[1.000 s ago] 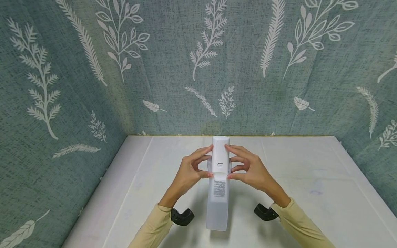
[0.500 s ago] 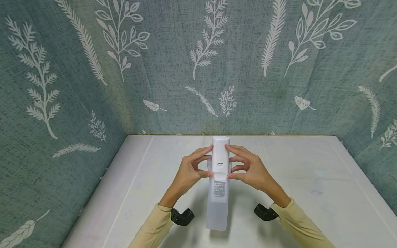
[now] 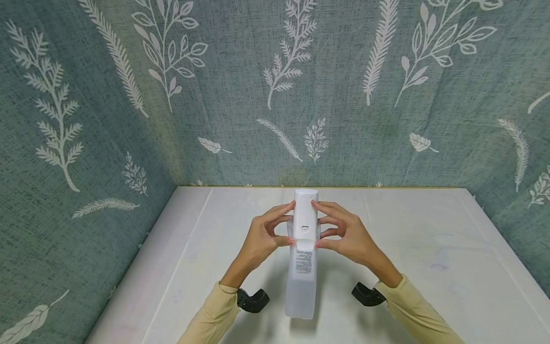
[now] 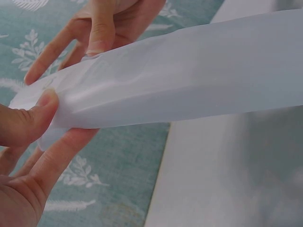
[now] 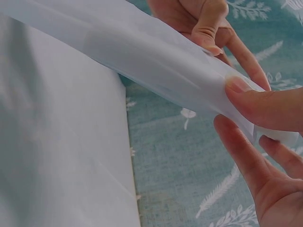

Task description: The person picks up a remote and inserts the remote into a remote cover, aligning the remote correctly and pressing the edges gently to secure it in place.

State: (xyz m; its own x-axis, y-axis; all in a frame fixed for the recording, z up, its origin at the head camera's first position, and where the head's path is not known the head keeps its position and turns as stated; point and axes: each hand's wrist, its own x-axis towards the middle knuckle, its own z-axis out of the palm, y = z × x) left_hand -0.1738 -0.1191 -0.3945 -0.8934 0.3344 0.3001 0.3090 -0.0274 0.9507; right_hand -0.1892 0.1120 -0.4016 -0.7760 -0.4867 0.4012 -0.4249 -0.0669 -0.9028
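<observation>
In the head view, a slim white device (image 3: 306, 210) with a small latch mark stands out of the top of what looks like a frosted plastic sleeve (image 3: 301, 296). Grey printed text shows on its middle; the exact kind of device is unclear. My left hand (image 3: 263, 234) pinches it from the left and my right hand (image 3: 345, 234) from the right. Index fingertips touch the device's upper part, and the thumbs lie lower, by the sleeve's top. Both wrist views show thumb and fingers on opposite sides of the frosted sleeve (image 4: 180, 71), whose lower part reaches toward the wrists.
Beneath the hands lies a white table (image 3: 412, 229) with faint creases and stains. Green leaf-patterned cloth (image 3: 240, 86) hangs behind it and along both sides. Black wrist mounts (image 3: 252, 301) sit at the sleeve cuffs. Shadows fall on the tabletop under the arms.
</observation>
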